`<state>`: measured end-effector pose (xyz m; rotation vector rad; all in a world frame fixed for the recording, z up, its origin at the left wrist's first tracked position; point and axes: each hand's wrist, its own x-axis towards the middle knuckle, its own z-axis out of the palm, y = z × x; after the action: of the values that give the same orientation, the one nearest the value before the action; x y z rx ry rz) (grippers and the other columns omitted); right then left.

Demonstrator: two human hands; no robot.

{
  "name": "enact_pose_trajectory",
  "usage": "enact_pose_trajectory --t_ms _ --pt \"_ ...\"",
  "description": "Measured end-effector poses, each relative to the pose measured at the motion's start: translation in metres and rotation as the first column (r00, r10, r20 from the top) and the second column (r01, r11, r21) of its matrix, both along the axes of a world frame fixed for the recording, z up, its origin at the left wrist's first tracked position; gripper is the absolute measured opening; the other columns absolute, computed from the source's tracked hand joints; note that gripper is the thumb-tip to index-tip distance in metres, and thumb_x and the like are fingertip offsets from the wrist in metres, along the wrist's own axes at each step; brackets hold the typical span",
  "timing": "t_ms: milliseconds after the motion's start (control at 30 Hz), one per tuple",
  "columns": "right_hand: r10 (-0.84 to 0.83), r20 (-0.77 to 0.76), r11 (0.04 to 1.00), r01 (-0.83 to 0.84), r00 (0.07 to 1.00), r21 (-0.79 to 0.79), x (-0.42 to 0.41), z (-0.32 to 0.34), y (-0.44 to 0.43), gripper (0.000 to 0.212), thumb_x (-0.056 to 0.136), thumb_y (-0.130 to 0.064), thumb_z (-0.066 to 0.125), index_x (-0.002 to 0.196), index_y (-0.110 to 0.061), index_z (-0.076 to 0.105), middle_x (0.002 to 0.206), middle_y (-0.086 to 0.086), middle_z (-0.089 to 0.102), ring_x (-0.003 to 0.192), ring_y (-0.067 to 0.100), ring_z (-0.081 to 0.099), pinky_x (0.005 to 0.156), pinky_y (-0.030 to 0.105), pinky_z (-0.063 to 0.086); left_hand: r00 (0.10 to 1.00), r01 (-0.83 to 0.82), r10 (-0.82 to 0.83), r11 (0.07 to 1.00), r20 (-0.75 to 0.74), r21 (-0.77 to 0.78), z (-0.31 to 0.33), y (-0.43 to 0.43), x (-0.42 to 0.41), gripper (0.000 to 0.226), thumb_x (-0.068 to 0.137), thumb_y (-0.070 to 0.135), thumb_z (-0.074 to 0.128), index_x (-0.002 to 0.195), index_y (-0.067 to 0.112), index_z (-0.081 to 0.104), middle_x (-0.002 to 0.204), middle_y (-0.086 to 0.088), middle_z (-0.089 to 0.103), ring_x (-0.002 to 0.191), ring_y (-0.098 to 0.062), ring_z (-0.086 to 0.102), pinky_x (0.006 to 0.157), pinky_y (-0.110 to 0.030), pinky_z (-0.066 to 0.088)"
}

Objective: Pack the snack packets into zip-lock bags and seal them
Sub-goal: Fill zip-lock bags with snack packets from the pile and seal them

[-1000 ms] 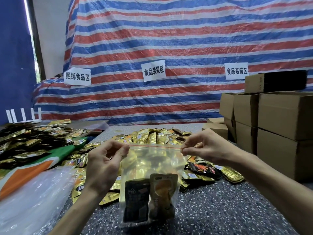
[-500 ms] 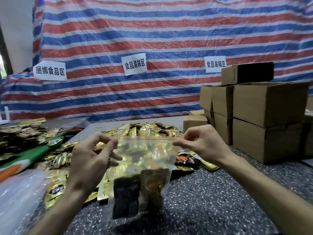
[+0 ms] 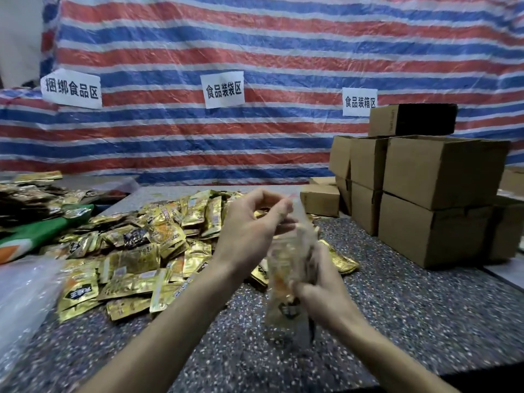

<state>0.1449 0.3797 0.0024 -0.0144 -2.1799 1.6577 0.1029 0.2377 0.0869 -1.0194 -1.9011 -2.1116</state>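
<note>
**Zip-lock bag held upright between both hands above the table**

A red, white and blue striped tarp covered the whole back wall. It carried three white signs with black characters. Below it stretched a dark speckled table. Brown cardboard boxes stood stacked at its right end. A wide heap of gold snack packets spread over the left and middle of the table. Crumpled clear plastic lay at the near left edge.

Just right of the heap, a clear zip-lock bag hung upright over the table, turned nearly edge-on and blurred. Orange and dark packets showed through its lower part. The left hand pinched the bag's top edge between thumb and forefinger, the other fingers loosely curled. The right hand gripped the bag lower down, fingers wrapped round its filled part. The blur hid whether the zip strip was pressed closed.
</note>
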Motion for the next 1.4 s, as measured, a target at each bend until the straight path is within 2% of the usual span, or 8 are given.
enact_pose_trajectory --t_ms 133,267,433,600,800,1067,1233,1400 --pt "-0.38 0.071 0.899 0.35 0.922 0.264 -0.01 0.038 0.065 0.062 0.081 -0.035 0.081 0.111 -0.023 0.028 0.097 -0.013 0.058 0.072 0.008 0.069 0.062 0.026 0.05 0.994 -0.105 0.107 0.986 0.01 -0.126 -0.017 -0.019 -0.009 0.014 0.094 0.025 0.066 0.105 0.018 0.064 0.108 0.001 0.068 0.098 -0.017 0.069 0.085 -0.037 0.06" --pt "-0.759 0.039 0.499 0.542 0.65 0.676 -0.04 0.052 0.121 0.078 0.083 -0.048 0.073 0.134 -0.012 0.027 0.095 0.003 0.06 0.083 0.031 0.063 0.074 0.039 0.048 0.986 -0.106 0.13 0.972 0.103 -0.208 -0.039 -0.041 -0.015 0.008 0.093 0.019 0.066 0.1 0.015 0.066 0.1 -0.002 0.07 0.087 -0.015 0.071 0.074 -0.028 0.06" --pt "-0.637 0.308 0.585 0.182 0.706 0.79 -0.075 0.014 0.145 0.04 0.091 -0.05 0.066 0.087 -0.011 0.057 0.078 -0.001 0.064 0.063 0.013 0.057 0.054 0.022 0.044 0.97 -0.167 0.205 0.953 0.132 -0.252 -0.061 -0.063 -0.029 0.004 0.093 0.015 0.067 0.093 0.018 0.07 0.09 0.004 0.072 0.081 -0.014 0.071 0.072 -0.031 0.059" --pt "-0.643 0.135 0.409 0.189 0.754 0.893 -0.097 -0.009 0.097 0.041 0.095 -0.049 0.05 0.117 -0.016 0.06 0.117 0.009 0.064 0.11 0.029 0.06 0.097 0.046 0.049 0.953 -0.228 0.274 0.931 0.131 -0.285 -0.076 -0.098 -0.042 0.006 0.093 0.017 0.066 0.093 0.021 0.07 0.092 0.003 0.073 0.081 -0.01 0.071 0.067 -0.024 0.057" --pt "-0.219 -0.016 0.683 0.164 0.976 0.712 -0.11 -0.003 -0.004 0.041 0.093 -0.038 0.064 0.128 -0.018 0.058 0.133 0.008 0.058 0.113 0.022 0.056 0.103 0.049 0.047 0.791 -0.582 0.6 0.676 -0.121 -0.452 -0.096 -0.16 -0.065 0.004 0.096 0.025 0.062 0.093 0.027 0.064 0.095 0.015 0.064 0.086 0.001 0.06 0.068 -0.016 0.044" --pt "0.085 -0.034 0.791 -0.047 0.996 0.611 -0.11 -0.032 -0.084 0.031 0.092 -0.031 0.066 0.122 -0.026 0.058 0.121 -0.01 0.055 0.115 0.01 0.052 0.106 0.043 0.045 0.286 -0.549 0.846 -0.24 -0.449 -0.801 -0.118 -0.284 -0.104 0.046 0.097 0.041 0.047 0.129 0.011 0.057 0.136 -0.013 0.054 0.123 -0.033 0.045 0.1 -0.043 0.037" --pt "0.153 -0.049 0.82 -0.099 0.987 0.564 -0.109 -0.056 -0.086 0.026 0.092 -0.032 0.068 0.099 -0.049 0.051 0.107 -0.023 0.056 0.096 -0.001 0.058 0.084 0.032 0.054 0.216 -0.5 0.885 -0.263 -0.413 -0.825 -0.128 -0.327 -0.104 0.009 0.086 0.01 0.054 0.089 0.017 0.059 0.11 -0.012 0.068 0.102 -0.033 0.063 0.076 -0.034 0.042" --pt "0.14 -0.021 0.838 -0.108 0.99 0.534 -0.106 -0.075 -0.072 0.025 0.09 -0.019 0.07 0.092 -0.042 0.061 0.103 -0.02 0.063 0.087 -0.005 0.062 0.07 0.017 0.05 0.16 -0.553 0.92 -0.216 -0.357 -0.805 -0.122 -0.333 -0.103 0.037 0.08 0.033 0.081 0.07 0.01 0.054 0.07 -0.005 0.061 0.065 -0.026 0.056 0.065 -0.033 0.038"
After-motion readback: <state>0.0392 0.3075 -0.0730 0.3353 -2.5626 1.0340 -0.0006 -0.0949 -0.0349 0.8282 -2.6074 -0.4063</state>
